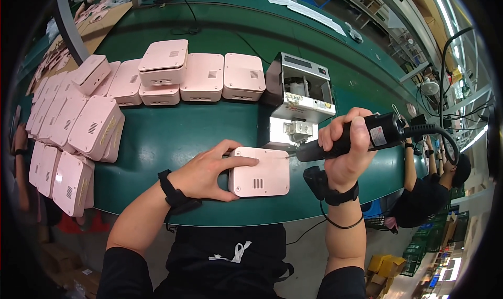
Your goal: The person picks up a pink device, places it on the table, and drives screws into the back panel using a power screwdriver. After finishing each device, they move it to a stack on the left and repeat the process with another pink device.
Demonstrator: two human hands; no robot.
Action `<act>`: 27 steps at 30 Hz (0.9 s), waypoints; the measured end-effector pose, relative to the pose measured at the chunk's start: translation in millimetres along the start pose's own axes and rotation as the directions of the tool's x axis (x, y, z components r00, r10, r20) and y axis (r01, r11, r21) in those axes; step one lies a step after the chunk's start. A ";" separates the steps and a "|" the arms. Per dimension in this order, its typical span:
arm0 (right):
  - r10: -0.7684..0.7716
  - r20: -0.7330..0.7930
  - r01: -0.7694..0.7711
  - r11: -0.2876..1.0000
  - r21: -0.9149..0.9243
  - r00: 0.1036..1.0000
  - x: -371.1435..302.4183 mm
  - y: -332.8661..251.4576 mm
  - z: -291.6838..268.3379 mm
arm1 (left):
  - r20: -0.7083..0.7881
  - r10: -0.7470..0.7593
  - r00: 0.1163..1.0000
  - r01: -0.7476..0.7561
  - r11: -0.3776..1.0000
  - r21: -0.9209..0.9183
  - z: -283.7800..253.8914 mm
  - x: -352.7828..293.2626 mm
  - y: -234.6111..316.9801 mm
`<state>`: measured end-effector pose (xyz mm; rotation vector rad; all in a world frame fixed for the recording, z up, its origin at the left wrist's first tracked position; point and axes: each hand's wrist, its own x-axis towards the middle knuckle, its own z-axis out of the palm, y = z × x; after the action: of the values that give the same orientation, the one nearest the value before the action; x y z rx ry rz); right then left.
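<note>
A pale pink box-shaped housing (270, 174) with a slotted vent and corner screw holes lies flat on the green table before me. My left hand (212, 170) grips its left side, thumb at the near edge and index finger stretched over the top. In my right hand (348, 142) is a black corded electric screwdriver (374, 134), held almost level and pointing left. Its thin bit reaches the housing's upper right corner; whether the bit sits in a screw there I cannot tell. Just beyond stands a screw feeder (301, 89) with a metal outlet block (299, 130) at its front.
Several similar pink housings stand in a row (201, 76) at the back and in stacks (94, 129) at the left, some near the table's edge. The screwdriver's cable (445, 136) loops up at the right. Another person (429, 194) works farther right. Papers (314, 16) lie beyond.
</note>
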<state>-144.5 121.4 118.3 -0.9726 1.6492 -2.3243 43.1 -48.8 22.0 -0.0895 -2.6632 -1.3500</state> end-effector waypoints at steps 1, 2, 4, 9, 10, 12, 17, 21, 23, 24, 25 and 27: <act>0.004 0.016 -0.004 1.000 0.009 1.000 -0.2 0.6 -0.2 | -0.001 -0.001 1.000 0.001 1.000 0.009 0.3 -0.5 0.3; 0.006 0.033 -0.006 1.000 0.019 0.999 -0.2 0.9 -0.4 | -0.002 -0.002 1.000 0.002 1.000 0.019 0.5 -0.4 0.7; 0.001 0.049 -0.002 1.000 0.030 0.999 -0.1 0.4 -1.5 | -0.001 0.003 1.000 -0.003 1.000 0.017 0.5 1.8 0.9; -0.012 0.101 0.007 0.999 0.054 0.995 -7.7 2.3 -6.6 | 0.003 -0.012 1.000 0.012 1.000 0.006 0.6 1.6 4.5; -0.010 0.114 0.004 0.999 0.054 0.993 -8.9 2.0 -8.4 | 0.007 -0.020 1.000 0.020 1.000 -0.004 1.6 1.6 5.3; -0.022 0.124 0.015 0.998 0.058 0.992 -6.6 -2.5 -9.4 | 0.007 -0.015 1.000 0.015 1.000 0.003 2.2 1.1 4.3; -0.038 -0.006 0.039 0.994 0.100 0.999 4.1 -25.6 -10.2 | 0.030 -0.006 1.000 0.005 0.999 0.032 8.2 2.7 7.1; -0.116 -0.028 0.118 0.986 0.113 0.993 19.7 -25.9 -9.1 | 0.082 0.027 0.996 -0.031 0.998 0.049 21.1 18.6 14.1; -0.122 -0.043 0.124 0.991 0.046 0.992 25.8 -17.4 -7.4 | 0.104 0.044 0.994 -0.049 0.998 0.046 27.6 29.0 15.8; -0.121 -0.044 0.123 0.992 0.040 0.992 26.3 -19.7 -8.6 | 0.108 0.059 0.992 -0.064 0.997 0.047 31.4 34.4 15.5; -0.090 -0.016 0.090 0.996 0.026 0.996 27.0 -21.3 -8.1 | 0.109 0.065 0.992 -0.071 0.996 0.049 33.9 37.2 14.1; -0.023 0.034 0.023 1.000 -0.008 0.999 27.2 -24.8 -6.6 | 0.109 0.066 0.992 -0.071 0.996 0.045 35.1 38.9 13.1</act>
<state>-163.3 124.2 150.5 -1.0326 1.6454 -2.3035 2.4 -13.4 18.4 -0.2526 -2.7520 -1.2937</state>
